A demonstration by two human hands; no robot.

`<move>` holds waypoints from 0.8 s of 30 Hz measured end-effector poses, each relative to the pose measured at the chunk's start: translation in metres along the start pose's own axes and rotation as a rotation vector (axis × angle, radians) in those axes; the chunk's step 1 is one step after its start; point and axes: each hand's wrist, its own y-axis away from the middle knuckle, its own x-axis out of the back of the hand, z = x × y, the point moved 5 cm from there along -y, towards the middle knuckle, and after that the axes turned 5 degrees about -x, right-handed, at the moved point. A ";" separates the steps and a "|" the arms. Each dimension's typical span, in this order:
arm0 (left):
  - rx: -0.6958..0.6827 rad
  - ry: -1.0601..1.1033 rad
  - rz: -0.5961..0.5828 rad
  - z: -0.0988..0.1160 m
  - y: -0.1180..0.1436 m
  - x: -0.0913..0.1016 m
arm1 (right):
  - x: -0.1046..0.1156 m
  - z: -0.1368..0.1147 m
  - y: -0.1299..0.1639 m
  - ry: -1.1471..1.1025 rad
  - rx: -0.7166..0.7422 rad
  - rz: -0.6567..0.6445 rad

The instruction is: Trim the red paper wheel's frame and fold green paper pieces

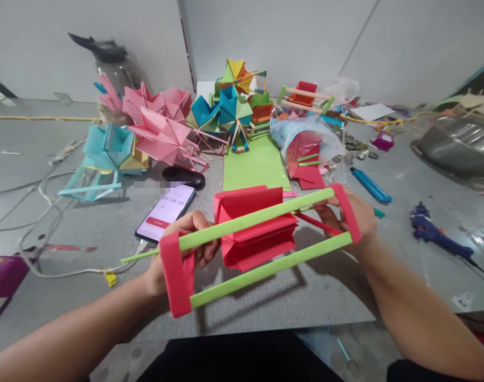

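Head cam, only view. Person holds a paper frame (261, 246) up over the grey table (325, 302), both hands on it.

L hand (178, 249): fingers curled shut around the upper green bar (250, 220) near the near red end piece (177, 276). A thin green stick (140, 255) pokes out past the L hand to its outer side.

R hand (351, 217): wrapped around the far red end piece (347, 212), mostly behind it; looks closed on it, thumb not visible. Thin red rod (317, 224) runs from the R hand towards the folded red paper block (253, 228).

Red block sits between the two hands, between upper bar and lower green bar (271, 268), off the table; how it's fixed to the rod I can't tell.

Beyond L hand: phone (166, 212) w/ timer screen, pink paper wheel (162, 135), teal paper piece (109, 151). Beyond both: green sheet (256, 164), plastic bag of red paper (308, 151). Outboard of R hand: blue cutter (370, 185), blue glue gun (437, 233).

Risks, my read:
- bars are rolled paper; squeeze from L hand could crease the upper one
- hands twisting opposite ways could pop the end joints, esp. if glue isn't set
- thin rod looks weakest; side load from the block could bend it
- glue gun lies close to R forearm; if hot, elbow drop = burn
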 end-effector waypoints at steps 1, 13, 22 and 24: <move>0.004 0.003 0.003 0.000 0.000 0.000 | -0.001 0.001 0.000 -0.007 -0.014 -0.007; 0.013 -0.004 0.011 -0.001 -0.001 -0.002 | 0.002 -0.003 -0.002 -0.064 -0.098 -0.111; 0.013 -0.006 0.016 -0.001 0.000 -0.002 | -0.002 0.001 0.002 -0.055 -0.089 -0.134; 0.017 -0.005 0.020 -0.001 0.000 -0.002 | -0.001 -0.003 0.001 -0.032 -0.040 -0.100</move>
